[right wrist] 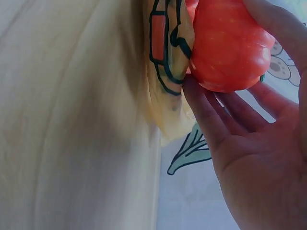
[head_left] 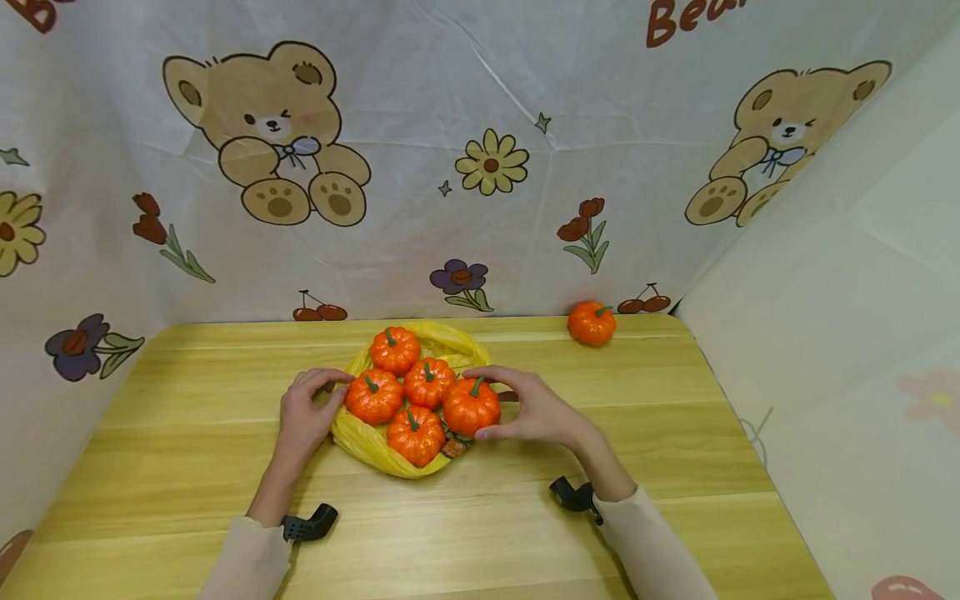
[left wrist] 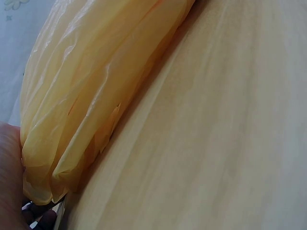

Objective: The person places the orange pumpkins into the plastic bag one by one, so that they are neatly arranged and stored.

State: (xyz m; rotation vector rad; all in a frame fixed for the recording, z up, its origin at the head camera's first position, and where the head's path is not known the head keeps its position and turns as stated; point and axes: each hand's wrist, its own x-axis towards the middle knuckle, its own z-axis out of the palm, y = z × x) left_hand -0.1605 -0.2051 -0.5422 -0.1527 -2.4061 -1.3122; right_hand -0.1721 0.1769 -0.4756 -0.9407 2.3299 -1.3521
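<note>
While bag [head_left: 367, 447] gapes, right fingers [right wrist: 209, 115] grip pumpkin [head_left: 469, 410].

Cloth-walled nook – bear-print hangings [head_left: 408, 142]

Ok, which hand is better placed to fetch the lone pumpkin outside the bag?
Likely the right hand: it's nearer the lone pumpkin, though it grips another pumpkin. The left hand is across the yellow bag.

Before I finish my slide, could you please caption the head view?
Left hand holds a yellow bag of orange pumpkins while the right hand grips one pumpkin.
</note>
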